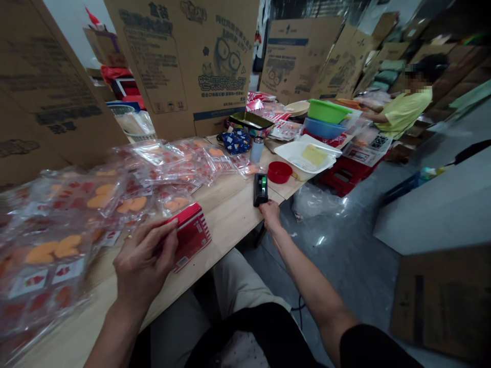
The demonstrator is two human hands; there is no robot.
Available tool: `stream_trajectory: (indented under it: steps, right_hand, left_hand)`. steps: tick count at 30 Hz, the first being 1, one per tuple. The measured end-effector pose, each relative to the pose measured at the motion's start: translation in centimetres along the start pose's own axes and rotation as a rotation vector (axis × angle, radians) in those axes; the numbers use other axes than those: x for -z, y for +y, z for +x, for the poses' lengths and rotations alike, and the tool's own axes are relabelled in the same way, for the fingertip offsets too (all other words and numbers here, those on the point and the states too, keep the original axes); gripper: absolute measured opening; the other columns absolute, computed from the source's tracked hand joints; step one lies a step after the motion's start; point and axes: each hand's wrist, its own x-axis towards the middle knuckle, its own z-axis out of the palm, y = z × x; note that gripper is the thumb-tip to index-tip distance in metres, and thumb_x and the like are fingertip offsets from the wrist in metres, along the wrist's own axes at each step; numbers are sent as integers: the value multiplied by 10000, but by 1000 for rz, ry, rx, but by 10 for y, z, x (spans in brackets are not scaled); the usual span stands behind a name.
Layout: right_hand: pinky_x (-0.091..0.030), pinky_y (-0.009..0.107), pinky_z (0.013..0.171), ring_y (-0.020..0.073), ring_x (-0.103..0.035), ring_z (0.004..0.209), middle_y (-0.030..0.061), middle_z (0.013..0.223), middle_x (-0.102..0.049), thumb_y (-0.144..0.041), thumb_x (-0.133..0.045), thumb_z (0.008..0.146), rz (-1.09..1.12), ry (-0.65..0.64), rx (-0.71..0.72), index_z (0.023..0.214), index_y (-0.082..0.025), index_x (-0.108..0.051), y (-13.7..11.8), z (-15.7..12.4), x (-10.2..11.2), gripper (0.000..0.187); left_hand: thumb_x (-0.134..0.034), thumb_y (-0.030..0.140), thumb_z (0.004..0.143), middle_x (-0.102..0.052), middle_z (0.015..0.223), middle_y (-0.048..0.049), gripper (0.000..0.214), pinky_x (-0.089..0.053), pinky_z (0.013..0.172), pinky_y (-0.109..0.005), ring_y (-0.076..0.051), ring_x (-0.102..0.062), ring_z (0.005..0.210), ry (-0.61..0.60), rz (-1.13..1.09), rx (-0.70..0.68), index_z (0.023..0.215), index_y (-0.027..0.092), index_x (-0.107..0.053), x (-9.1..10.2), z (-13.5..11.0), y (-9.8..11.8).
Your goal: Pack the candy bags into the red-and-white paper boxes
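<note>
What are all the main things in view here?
Table: one, pale wood, centre
Packets: many, clear with orange contents, table's left
Box: one, red and white, near edge
Tape dispenser: one, black, right of box
Dish: one, red, beyond dispenser
Bottle: one, pale blue, behind dispenser
Pouch: one, blue, left of bottle
Tray: one, white, beyond dish
Basins: several, including green and blue, beyond tray
Cartons: several, brown, background
Co-worker: one, yellow top, far right
Left hand: one, bare, holding box
Right hand: one, bare, touching dispenser
</note>
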Motion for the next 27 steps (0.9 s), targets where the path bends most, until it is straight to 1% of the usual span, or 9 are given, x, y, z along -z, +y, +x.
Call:
stream_trajectory:
  steps: [4, 6, 11, 14, 16, 19, 22, 25, 27]
  right_hand:
    - [-465, 297, 647, 235, -621, 745, 83, 682, -646, -263, -542, 698, -13, 0, 76, 683, -153, -650, -5, -24, 9, 155]
    - [-467, 296, 645, 214, -605, 723, 79, 714, -651, -277, -557, 716, 6, -75, 152, 696, -174, -627, -15, -46, 10, 126]
    - [-404, 240, 499, 121, -505, 519, -27, 591, -589, -370, -623, 825, 399, -685, 368, 931, -173, -681, -68, -123, 5, 231]
    - [-403, 226, 489, 96, -467, 485, -65, 549, -567, -358, -647, 835, 526, -872, 366, 1261, -167, -660, -103, -159, -3, 467]
    - [-415, 224, 471, 93, -466, 458, -77, 540, -584, -369, -666, 817, 565, -919, 304, 1449, -165, -531, -118, -170, -11, 677]
    - [-442, 224, 448, 105, -511, 432, -61, 543, -633, -380, -684, 780, 577, -926, 205, 1541, -117, -399, -125, -174, -24, 855]
    - [-451, 221, 423, 124, -545, 416, -47, 530, -650, -348, -664, 759, 544, -885, 158, 1563, -77, -338, -123, -172, -34, 909]
    - [-462, 224, 416, 130, -552, 406, -47, 526, -645, -315, -634, 769, 529, -867, 151, 1565, -69, -319, -118, -171, -40, 891]
    - [-472, 231, 429, 129, -548, 410, -55, 525, -630, -306, -617, 795, 538, -857, 184, 1558, -82, -334, -114, -171, -44, 844]
  left_hand:
    - [-645, 216, 921, -723, 1041, -62, 44, -544, 778, -324, -191, -698, 859, 4, -37, 41, 962, 199, -650, 4, -3, 7]
    - [-644, 202, 920, -716, 1024, -61, 32, -547, 781, -310, -175, -689, 854, 17, -46, 47, 908, 191, -616, 6, -4, 10]
    - [-610, 165, 932, -676, 997, -64, 36, -551, 769, -284, -163, -669, 891, 3, -90, 43, 904, 185, -622, 9, -4, 16]
    - [-594, 173, 943, -672, 962, -55, 37, -551, 745, -281, -161, -670, 861, 3, -112, 55, 912, 192, -602, 9, -7, 18]
    - [-590, 186, 946, -669, 962, -53, 47, -556, 747, -289, -167, -674, 856, 2, -93, 72, 991, 197, -586, 9, -10, 19]
    - [-610, 207, 940, -667, 1055, -72, 282, -571, 777, -298, -181, -690, 918, 21, -104, 130, 1203, 198, -509, 8, -14, 20]
    - [-593, 203, 952, -659, 1089, -79, 315, -573, 813, -309, -187, -685, 975, -4, -128, 118, 1251, 205, -495, 10, -15, 20]
    - [-530, 169, 979, -655, 1015, -67, 181, -560, 818, -314, -180, -661, 943, -85, -132, 37, 1140, 209, -602, 14, -11, 20]
    - [-514, 160, 982, -649, 995, -70, 192, -554, 801, -308, -176, -651, 920, -116, -159, 23, 1118, 202, -643, 17, -7, 20]
